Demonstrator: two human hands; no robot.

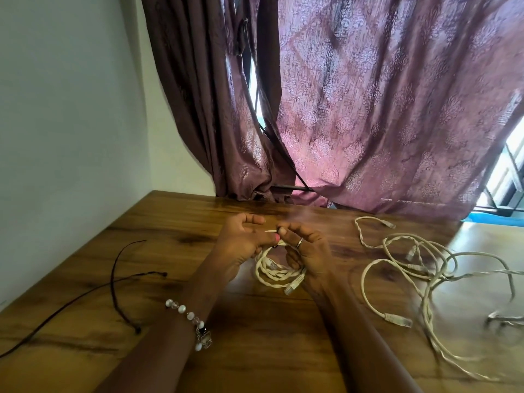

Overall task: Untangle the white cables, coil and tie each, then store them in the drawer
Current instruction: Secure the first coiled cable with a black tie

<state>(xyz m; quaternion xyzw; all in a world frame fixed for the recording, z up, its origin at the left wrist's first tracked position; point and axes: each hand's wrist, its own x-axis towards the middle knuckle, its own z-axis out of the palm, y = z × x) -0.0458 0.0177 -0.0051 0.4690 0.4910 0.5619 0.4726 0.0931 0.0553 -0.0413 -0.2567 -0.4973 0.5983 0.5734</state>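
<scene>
Table [85, 321]: wood top fills the lower frame; far edge runs along the curtain at mid frame, left edge meets the wall. Bare wood lies between the hands and the tangle, and in front of the forearms.
Wall [71, 123]: white, upper left, closes off the table's left side.
Curtain [382, 109]: purple, patterned, hangs down to the table's far edge; a lit gap shows at the far right.
Cords [113, 279]: two thin dark cords cross on the wood at lower left, well apart from the hands.
Left hand [241, 245]: centre frame, fingers curled, thumb pressed on the top of the coil beside the right hand's fingers.
Right hand [306, 251]: just right of the left, ring on one finger; thumb and forefinger pinch a short pale tip that points left; whether it is a cable end or a tie, I cannot tell. Lower fingers curl around the coil's right side.
Coil [272, 272]: white twisted cable in a small loop hanging between and below both hands; one plug juts out at its lower right, pointing down-left.
Tangle [419, 268]: loose white cables sprawled on the table at right, long axis running from upper left toward lower right; plugs point various ways; the right part is blurred.
Bracelet [190, 319]: beads on the left wrist, lower centre.
</scene>
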